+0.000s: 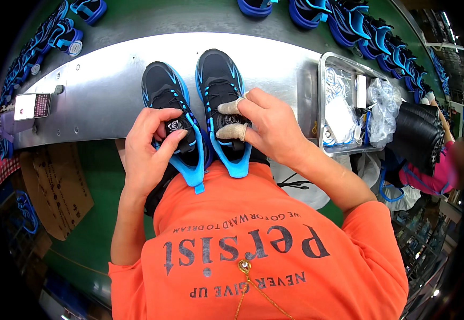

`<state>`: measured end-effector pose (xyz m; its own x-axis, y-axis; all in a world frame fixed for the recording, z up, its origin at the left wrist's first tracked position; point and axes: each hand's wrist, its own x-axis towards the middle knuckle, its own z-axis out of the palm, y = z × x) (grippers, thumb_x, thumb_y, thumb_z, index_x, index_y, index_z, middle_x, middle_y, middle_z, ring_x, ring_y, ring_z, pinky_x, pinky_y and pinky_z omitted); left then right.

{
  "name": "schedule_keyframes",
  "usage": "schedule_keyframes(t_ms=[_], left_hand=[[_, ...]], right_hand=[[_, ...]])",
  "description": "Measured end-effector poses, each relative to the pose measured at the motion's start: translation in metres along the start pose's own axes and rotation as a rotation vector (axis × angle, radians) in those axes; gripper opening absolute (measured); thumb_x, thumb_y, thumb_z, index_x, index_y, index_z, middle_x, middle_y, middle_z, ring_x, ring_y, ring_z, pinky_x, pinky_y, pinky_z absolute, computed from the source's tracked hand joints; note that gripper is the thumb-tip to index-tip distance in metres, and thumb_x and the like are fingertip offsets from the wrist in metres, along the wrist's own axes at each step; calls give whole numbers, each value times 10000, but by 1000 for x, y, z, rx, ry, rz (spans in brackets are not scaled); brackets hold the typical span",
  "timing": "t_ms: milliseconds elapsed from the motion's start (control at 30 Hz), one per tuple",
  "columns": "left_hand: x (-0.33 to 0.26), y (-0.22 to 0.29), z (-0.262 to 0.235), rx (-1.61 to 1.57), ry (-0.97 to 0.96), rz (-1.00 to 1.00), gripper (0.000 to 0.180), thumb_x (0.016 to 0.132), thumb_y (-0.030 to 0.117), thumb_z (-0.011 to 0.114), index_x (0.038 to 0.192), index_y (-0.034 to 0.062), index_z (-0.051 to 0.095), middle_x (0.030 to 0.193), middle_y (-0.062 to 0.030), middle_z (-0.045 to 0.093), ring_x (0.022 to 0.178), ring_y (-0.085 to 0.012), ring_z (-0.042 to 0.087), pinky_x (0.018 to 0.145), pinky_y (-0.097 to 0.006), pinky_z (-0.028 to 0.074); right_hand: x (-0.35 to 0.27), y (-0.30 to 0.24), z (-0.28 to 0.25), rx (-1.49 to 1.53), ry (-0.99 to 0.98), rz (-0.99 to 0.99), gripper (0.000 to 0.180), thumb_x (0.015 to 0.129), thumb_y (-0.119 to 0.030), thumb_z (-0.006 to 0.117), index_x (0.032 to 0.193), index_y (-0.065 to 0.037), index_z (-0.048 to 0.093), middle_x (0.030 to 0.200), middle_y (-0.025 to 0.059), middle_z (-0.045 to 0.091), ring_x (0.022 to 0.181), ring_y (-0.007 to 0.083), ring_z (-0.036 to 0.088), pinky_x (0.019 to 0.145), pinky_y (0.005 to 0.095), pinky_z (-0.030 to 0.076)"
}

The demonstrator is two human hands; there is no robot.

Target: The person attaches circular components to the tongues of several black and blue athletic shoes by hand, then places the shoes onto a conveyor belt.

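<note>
Two black sneakers with bright blue trim stand side by side on the metal ledge, toes pointing away from me. My left hand (154,141) pinches the padded tongue of the left sneaker (160,82), thumb and fingers on either side of its round emblem. On the right sneaker (218,72), my right hand (256,120) grips the tongue between thumb and forefinger, both wearing pale finger cots. The blue heel collars of both shoes lean toward my orange shirt (232,224). What lies inside the shoes is mostly hidden.
A metal tray (321,101) at right holds round stickers, white pieces and a crumpled plastic bag (384,106). More sneakers line the green conveyor (200,16) beyond the ledge. A small device (32,106) sits at left, above a cardboard sheet (56,186). Another person in pink (429,176) is at far right.
</note>
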<state>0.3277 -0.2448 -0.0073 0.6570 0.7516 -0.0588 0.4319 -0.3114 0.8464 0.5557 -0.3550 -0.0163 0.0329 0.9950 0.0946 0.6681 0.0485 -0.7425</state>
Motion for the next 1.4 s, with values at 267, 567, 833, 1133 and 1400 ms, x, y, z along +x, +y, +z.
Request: schedule_keyframes(t_ms=[267, 567, 833, 1133, 1400], left_hand=[[-2, -4, 4, -21, 20, -7, 310, 807, 5, 714, 1113, 8, 663, 914, -9, 506, 724, -92, 433, 666, -224, 374], [-6, 6, 14, 34, 158, 18, 279, 789, 37, 739, 1064, 44, 696, 911, -45, 584, 669, -126, 482, 623, -259, 416], [-46, -2, 12, 92, 459, 59, 250, 851, 64, 722, 1086, 32, 646, 1029, -102, 664, 882, -184, 613, 717, -288, 493], [-64, 1, 9, -1212, -7, -679, 336, 1046, 227, 513, 1233, -47, 564, 1203, -136, 666, 845, -177, 685, 591, -240, 484], [-64, 2, 21, -1481, 68, -722, 306, 1037, 195, 522, 1242, -31, 552, 1181, -133, 629, 955, -235, 680, 698, -307, 547]], right_hand=[[6, 7, -7, 36, -56, -65, 397, 761, -195, 824, 1142, -147, 722, 804, 85, 540, 795, 248, 587, 711, 330, 500], [10, 0, -20, 106, -6, 25, 283, 813, -236, 778, 1073, -127, 744, 912, 104, 596, 884, 268, 623, 741, 364, 505], [60, -28, -15, 173, -262, -35, 283, 877, -161, 709, 1159, -163, 725, 915, 97, 575, 850, 258, 588, 751, 349, 491], [87, -21, 34, 166, -477, -373, 385, 815, -92, 723, 1191, -171, 713, 909, 103, 516, 882, 286, 561, 780, 382, 489], [93, -26, 26, 153, -494, -291, 328, 839, -190, 731, 1163, -138, 729, 853, 100, 535, 820, 244, 597, 724, 350, 490]])
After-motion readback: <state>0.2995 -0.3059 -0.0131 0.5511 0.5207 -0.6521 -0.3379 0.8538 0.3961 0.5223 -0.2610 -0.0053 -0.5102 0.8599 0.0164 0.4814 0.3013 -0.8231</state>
